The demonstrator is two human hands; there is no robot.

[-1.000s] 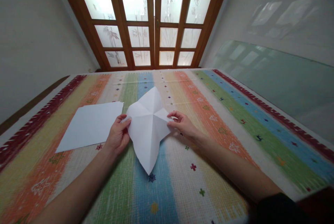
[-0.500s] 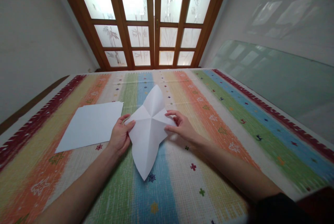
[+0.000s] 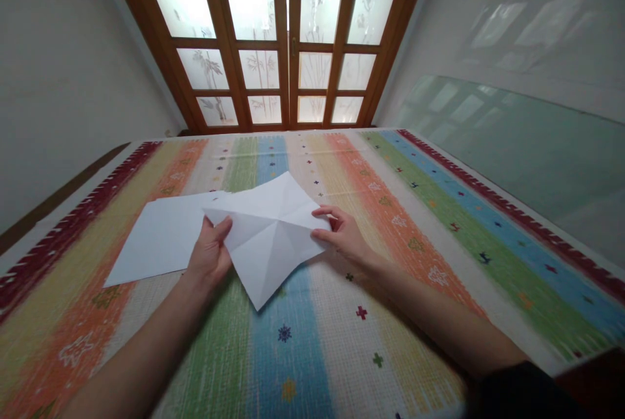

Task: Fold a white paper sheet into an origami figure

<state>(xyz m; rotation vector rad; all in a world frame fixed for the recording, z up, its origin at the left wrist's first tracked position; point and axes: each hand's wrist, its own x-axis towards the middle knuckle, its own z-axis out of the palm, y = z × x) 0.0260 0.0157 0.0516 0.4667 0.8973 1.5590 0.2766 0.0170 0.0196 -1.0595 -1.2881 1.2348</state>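
My left hand [image 3: 211, 253], thumb on top, and right hand [image 3: 346, 235] pinch opposite corners of a creased, white paper square [image 3: 273, 230]. Flat, smooth white paper sheets [image 3: 151, 237] lie beside my left hand.

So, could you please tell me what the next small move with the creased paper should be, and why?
Probably ease the left hand and right hand gently closer together, letting the creased paper bend along its creases: the hands hold it at opposite sides, and the creases meet near its middle.
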